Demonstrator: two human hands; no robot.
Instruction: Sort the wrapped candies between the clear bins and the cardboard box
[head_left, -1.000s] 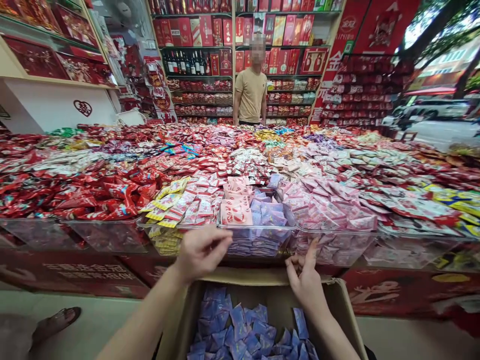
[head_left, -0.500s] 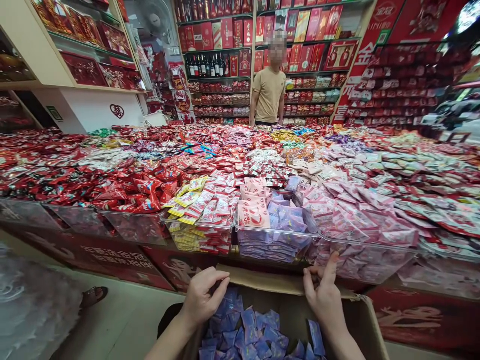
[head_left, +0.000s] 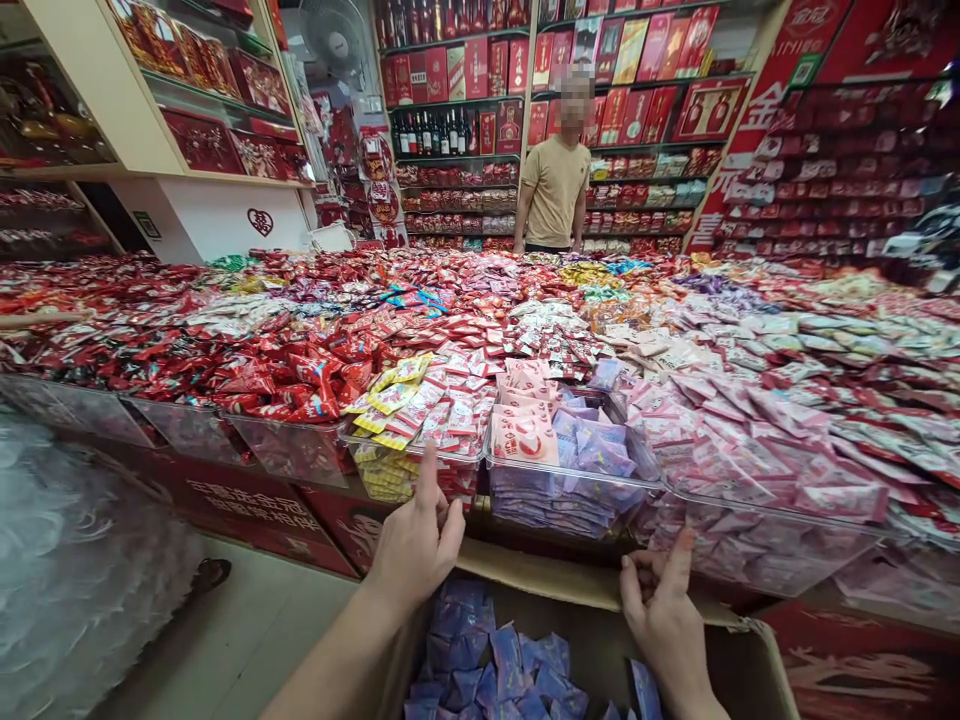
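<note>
My left hand (head_left: 421, 535) is over the near left side of an open cardboard box (head_left: 559, 590). Its index finger stretches up in front of a clear bin (head_left: 381, 475) of yellow and pink packets, and nothing is in its grasp. Above the box's right side, my right hand (head_left: 667, 615) has its index finger extended and the other fingers partly curled, with no item visible in it. Small purple packets (head_left: 510, 660) lie loose inside the box. Just beyond, another clear bin (head_left: 574, 480) holds pink packets (head_left: 525, 430) and stacked purple packets (head_left: 596, 445).
A wide display of wrapped sweets (head_left: 315, 340) spreads across the view, fronted by clear bins. A person in a tan shirt (head_left: 555, 190) stands behind it. White ruffled fabric (head_left: 82, 570) fills the lower left. Shelves of red boxes and bottles (head_left: 450, 130) line the back.
My left hand has risen, and its index finger has gone from curled to stretched upward. The right hand keeps a similar pose. The view has shifted slightly left.
</note>
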